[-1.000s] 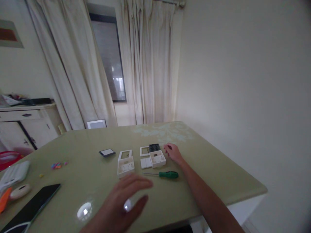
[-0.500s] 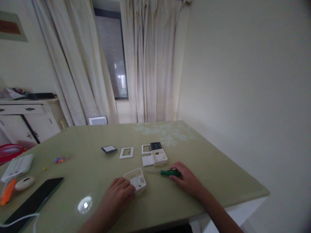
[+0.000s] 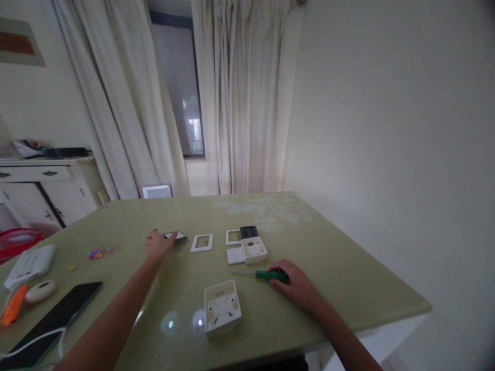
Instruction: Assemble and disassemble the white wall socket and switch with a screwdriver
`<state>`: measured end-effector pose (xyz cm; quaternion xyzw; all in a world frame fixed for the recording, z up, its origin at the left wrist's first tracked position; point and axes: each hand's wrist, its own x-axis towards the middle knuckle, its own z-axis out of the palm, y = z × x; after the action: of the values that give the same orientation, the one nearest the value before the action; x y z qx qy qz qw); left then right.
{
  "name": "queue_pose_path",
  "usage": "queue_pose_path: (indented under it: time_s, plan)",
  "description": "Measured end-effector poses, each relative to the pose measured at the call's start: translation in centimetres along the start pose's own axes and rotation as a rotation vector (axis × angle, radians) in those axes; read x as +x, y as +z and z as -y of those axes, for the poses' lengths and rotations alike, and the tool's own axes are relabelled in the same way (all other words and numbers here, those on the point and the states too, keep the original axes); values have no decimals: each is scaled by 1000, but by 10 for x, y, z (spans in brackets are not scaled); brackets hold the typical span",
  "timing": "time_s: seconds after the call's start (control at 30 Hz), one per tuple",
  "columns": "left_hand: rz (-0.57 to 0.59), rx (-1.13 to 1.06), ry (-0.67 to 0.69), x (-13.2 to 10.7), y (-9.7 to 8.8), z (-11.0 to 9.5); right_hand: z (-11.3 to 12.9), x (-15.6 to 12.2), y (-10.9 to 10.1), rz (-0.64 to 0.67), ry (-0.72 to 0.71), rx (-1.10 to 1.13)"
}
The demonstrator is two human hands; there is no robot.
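Observation:
A white plastic back box (image 3: 221, 306) lies open side up near the table's front edge, with no hand on it. My left hand (image 3: 158, 243) is stretched far out, and its fingers are closed on a small dark square part (image 3: 176, 236). My right hand (image 3: 296, 284) rests on the table with its fingers round the handle of a green screwdriver (image 3: 266, 275), which lies flat. Past the screwdriver sit a second white box (image 3: 253, 250), a black module (image 3: 248, 232), two white frames (image 3: 202, 242) and white rocker pieces (image 3: 234, 255).
The green glass table (image 3: 340, 268) ends at the right and front. At the left lie a black phone with a cable (image 3: 58, 314), a white case (image 3: 29, 265), an orange item (image 3: 13, 306) and small coloured bits (image 3: 96, 253). Behind stand a white cabinet (image 3: 42, 190) and curtains (image 3: 240, 103).
My left hand let go of the white back box near the front edge and reached out to the dark square part. My right hand came back from the far parts to the screwdriver handle.

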<state>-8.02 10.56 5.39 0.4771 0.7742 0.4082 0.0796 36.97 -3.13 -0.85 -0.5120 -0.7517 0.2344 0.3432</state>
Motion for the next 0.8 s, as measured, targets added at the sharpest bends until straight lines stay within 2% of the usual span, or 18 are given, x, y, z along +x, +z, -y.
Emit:
queue_pose_path:
  time_s: [0.1, 0.23, 0.37, 0.47, 0.57, 0.63, 0.7, 0.8]
  plan:
    - [22, -87, -164, 16, 8, 12, 0, 0, 0, -4, 12, -2]
    - [68, -233, -270, 15, 8, 20, 2, -1, -1, -12, 17, -1]
    - [120, -386, -277, 8, -2, 14, 1, -1, 0, -31, 7, -5]
    - [208, -496, -192, -5, -18, 4, 1, 1, -3, -100, -9, -24]
    - [411, -592, -33, -30, -39, -13, 12, 1, -8, -183, -64, -51]
    - [599, -640, 85, -54, -52, -29, 32, 1, -10, -183, -122, -53]
    - [807, -672, 197, -81, -62, -48, 61, 3, -9, -127, -211, -45]
    - [1047, -696, 334, -121, -67, -73, 109, 12, -5, 32, -464, -71]
